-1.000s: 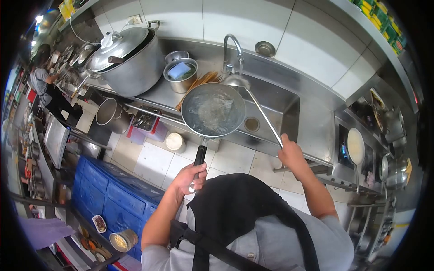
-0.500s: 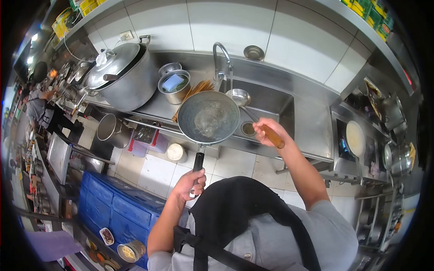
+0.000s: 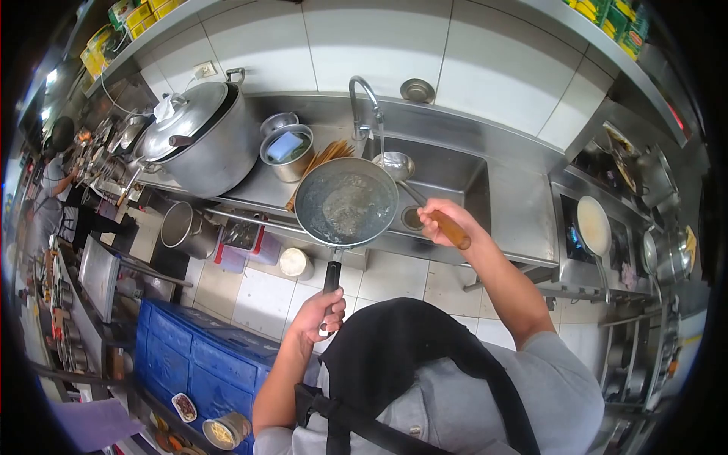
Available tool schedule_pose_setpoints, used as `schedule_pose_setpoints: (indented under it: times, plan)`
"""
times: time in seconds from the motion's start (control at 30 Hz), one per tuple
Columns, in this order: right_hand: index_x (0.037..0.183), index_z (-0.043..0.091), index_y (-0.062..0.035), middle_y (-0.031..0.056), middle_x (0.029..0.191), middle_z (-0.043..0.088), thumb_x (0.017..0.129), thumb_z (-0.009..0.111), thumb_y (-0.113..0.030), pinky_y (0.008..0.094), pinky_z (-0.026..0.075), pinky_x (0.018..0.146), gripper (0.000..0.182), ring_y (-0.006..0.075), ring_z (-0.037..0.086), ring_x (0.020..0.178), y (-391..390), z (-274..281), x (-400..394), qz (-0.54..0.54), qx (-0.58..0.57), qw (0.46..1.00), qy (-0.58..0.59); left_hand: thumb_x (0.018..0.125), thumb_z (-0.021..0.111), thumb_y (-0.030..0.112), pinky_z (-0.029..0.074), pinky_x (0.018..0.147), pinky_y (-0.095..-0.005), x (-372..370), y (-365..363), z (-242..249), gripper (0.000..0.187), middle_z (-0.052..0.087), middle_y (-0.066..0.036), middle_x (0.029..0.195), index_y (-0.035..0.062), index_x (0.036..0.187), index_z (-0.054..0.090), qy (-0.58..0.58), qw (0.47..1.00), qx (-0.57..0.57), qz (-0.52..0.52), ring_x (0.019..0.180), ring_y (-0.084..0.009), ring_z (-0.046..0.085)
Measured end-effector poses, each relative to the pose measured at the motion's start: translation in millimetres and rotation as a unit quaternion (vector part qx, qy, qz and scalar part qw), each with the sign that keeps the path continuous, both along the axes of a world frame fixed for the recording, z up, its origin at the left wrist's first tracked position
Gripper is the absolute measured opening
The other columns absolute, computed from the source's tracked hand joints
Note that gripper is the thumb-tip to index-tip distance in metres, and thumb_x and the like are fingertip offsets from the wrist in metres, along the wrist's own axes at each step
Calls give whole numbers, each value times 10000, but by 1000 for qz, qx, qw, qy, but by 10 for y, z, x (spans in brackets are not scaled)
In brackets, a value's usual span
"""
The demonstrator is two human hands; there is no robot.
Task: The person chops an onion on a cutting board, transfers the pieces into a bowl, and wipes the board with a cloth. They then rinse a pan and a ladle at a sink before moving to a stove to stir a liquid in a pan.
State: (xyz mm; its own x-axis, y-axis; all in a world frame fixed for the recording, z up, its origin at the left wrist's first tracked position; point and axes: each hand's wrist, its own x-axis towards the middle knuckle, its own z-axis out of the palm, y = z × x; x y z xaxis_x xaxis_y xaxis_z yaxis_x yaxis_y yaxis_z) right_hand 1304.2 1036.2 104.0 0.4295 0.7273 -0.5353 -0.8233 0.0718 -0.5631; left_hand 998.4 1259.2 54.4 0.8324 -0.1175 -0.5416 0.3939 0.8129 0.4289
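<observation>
My left hand (image 3: 318,314) is closed round the black handle of a frying pan (image 3: 311,208), held level at the sink's front left edge. Cloudy water with bits in it lies in the pan. In my right hand (image 3: 449,222) is the wooden handle of a ladle (image 3: 395,164). Its metal bowl sits under the faucet (image 3: 363,95), where a thin stream runs down. Behind the pan lies a bundle of thin wooden sticks (image 3: 334,152), partly hidden by the pan's rim.
Left on the counter stand a large lidded pot (image 3: 216,163) and a small pot with a blue sponge (image 3: 284,146). To the right, a pan (image 3: 594,225) rests on a stove with a blue flame. A blue chest (image 3: 197,345) is behind left. Another person (image 3: 57,186) stands far left.
The view has shifted slightly. The water in the pan looks more stirred up and spread wider. Both hands keep their grips on the pan and the ladle.
</observation>
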Motion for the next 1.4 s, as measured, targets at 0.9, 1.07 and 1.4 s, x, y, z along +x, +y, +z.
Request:
schedule_pose_setpoints:
  times: [0.9,1.07,1.4]
  plan:
    - [869,521,-42,31,701,572,880,586,-75,229,408,480,74,104,560,548,-63,501,-178,-22,13,997,-77,988,604,88,305,346,-214,-70,44,-36,99,460,17,685,94,927,527,-21,1000,4,-12,450,-53,387]
    - [883,515,-16,56,710,574,886,572,-47,232,419,472,65,114,565,530,-11,505,-149,-35,1,999,-40,998,594,100,301,353,-209,-49,39,-12,115,457,22,688,94,909,520,-13,999,21,-27,462,-50,385]
    - [907,516,9,64,717,581,889,567,-43,233,436,477,75,118,575,523,30,554,-143,-18,0,999,-36,1008,594,131,304,351,-211,-40,33,-7,133,458,26,686,100,908,511,-5,1000,10,-24,458,-50,383]
